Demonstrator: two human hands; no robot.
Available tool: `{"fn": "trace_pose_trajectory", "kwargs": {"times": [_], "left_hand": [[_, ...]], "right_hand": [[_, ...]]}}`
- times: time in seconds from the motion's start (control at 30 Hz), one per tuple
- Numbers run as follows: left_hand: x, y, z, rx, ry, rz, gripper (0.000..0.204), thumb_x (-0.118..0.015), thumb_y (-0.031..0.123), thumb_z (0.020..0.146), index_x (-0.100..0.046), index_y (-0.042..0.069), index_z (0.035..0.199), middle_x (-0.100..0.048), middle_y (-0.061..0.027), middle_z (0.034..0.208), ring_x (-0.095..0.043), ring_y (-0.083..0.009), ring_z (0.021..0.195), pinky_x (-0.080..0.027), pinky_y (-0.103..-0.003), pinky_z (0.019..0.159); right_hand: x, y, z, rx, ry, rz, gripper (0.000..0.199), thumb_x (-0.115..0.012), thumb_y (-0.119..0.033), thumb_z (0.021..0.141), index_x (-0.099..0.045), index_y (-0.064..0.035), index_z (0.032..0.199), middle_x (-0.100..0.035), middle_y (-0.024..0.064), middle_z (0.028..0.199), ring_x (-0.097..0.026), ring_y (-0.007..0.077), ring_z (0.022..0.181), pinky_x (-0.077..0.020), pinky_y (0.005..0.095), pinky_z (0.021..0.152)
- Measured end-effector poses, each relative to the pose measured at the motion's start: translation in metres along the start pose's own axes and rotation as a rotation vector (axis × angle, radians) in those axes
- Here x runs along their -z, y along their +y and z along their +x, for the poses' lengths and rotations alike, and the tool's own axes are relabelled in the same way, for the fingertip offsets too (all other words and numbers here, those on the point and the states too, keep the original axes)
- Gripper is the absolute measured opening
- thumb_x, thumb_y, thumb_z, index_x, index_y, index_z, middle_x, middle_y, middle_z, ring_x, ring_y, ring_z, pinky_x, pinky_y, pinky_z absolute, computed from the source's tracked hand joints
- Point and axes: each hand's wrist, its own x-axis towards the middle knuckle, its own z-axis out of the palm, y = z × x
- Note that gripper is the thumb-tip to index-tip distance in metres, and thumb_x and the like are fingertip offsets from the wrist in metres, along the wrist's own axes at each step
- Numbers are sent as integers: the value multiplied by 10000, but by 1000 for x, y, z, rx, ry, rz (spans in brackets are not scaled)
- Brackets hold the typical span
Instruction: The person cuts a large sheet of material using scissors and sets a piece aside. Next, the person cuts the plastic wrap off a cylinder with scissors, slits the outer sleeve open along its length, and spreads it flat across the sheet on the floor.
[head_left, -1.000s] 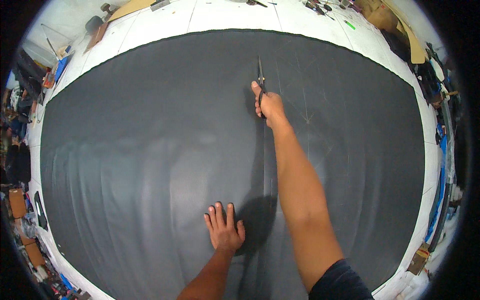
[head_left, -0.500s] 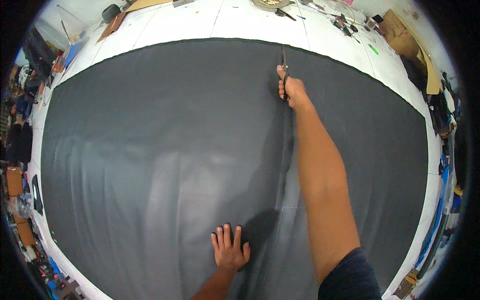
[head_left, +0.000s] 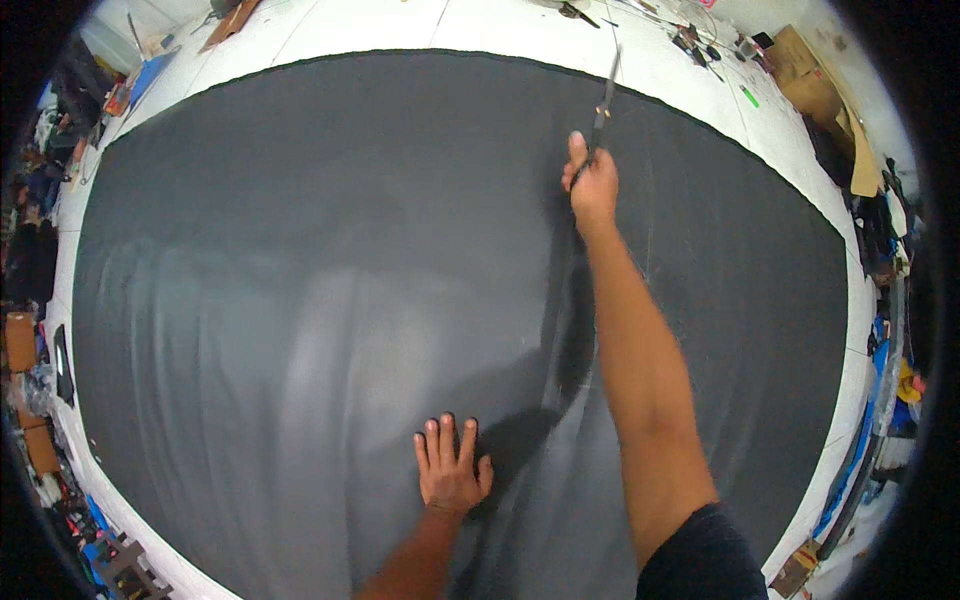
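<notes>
A wide dark grey sheet (head_left: 250, 300), smooth like vinyl, is spread over the white tiled floor. My right hand (head_left: 594, 188) is closed round the handles of long scissors (head_left: 604, 105) near the sheet's far edge. Their blades point away from me, look nearly together, and reach past that edge in the picture. Whether the scissors touch the sheet, I cannot tell. Closer to me, my left hand (head_left: 452, 475) lies flat on the sheet with its fingers spread. Shadows of my arms fall between the hands, along a ridge in the sheet.
Beyond the far edge, small tools (head_left: 693, 45) and a green stick-like item (head_left: 749, 96) lie on the white floor (head_left: 330, 28). Cardboard (head_left: 805, 75) leans at the far right. Cluttered goods and a brown box (head_left: 20, 342) line the left side; long rolls (head_left: 868, 440) lie along the right.
The scissors have swung to the right and now reach past the far edge. My right hand has turned with them. My left hand stays flat; the whole view has shifted slightly.
</notes>
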Motion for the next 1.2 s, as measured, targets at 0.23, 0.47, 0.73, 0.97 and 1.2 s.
{"fn": "trace_pose_trajectory", "kwargs": {"times": [0.23, 0.47, 0.73, 0.97, 1.2], "left_hand": [[1, -12, -3, 2, 52, 29, 637, -596, 351, 854, -437, 83, 1410, -312, -258, 1490, -238, -456, 1401, -164, -603, 1134], [-5, -4, -5, -50, 102, -3, 680, -580, 433, 881, -415, 68, 1431, -297, -254, 1502, -211, -443, 1415, -155, -582, 1144], [-18, -6, -11, -148, 238, 37, 725, -558, 514, 889, -403, 72, 1442, -287, -237, 1518, -209, -430, 1423, -136, -565, 1154], [79, -5, -68, -322, 390, -178, 589, -579, 366, 933, -438, 60, 1416, -366, -205, 1489, -297, -375, 1401, -213, -464, 1153], [139, -83, -313, -717, -131, -56, 396, -705, 242, 800, -624, 72, 1149, -569, -203, 1229, -536, -404, 1140, -441, -468, 971]], "right_hand": [[156, 40, -395, -362, 209, -86, 353, -527, -314, 978, -467, -8, 1142, -529, 57, 958, -512, 146, 821, -429, 307, 770], [268, 100, -688, -281, 523, -531, 634, -651, -315, 881, -384, 110, 1269, -537, 268, 1187, -504, 405, 1145, -401, 469, 975], [259, 114, -684, -218, 629, -706, 523, -764, -223, 686, -603, 52, 1102, -594, 269, 1146, -512, 462, 1140, -390, 528, 993], [267, 109, -717, -243, 630, -781, 622, -777, -257, 734, -527, 65, 1203, -573, 257, 1209, -514, 421, 1181, -379, 526, 1009], [322, 87, -786, -206, 527, -441, 613, -735, -345, 820, -506, 56, 1223, -582, 247, 1187, -543, 428, 1108, -432, 459, 948]]}}
